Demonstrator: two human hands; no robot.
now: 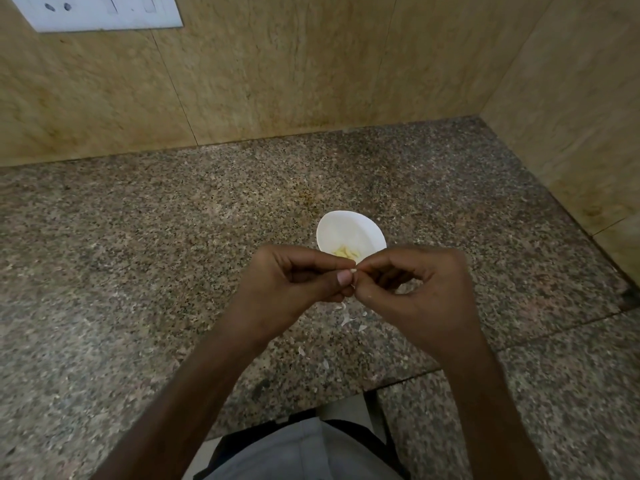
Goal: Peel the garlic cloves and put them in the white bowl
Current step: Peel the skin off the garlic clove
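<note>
Left hand (294,282) and right hand (415,285) pinch one small white garlic clove (353,270) together, near the round white bowl (346,230) on the speckled granite bench (138,254).

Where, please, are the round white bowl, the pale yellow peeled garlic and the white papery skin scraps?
round white bowl (337,232): head view, inner wall.
pale yellow peeled garlic (346,252): head view, pile's middle.
white papery skin scraps (346,320): head view, largest flake.

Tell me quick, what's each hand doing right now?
Left hand: fingers curled, pinching a garlic clove.
Right hand: fingers curled, pinching the same clove.
</note>
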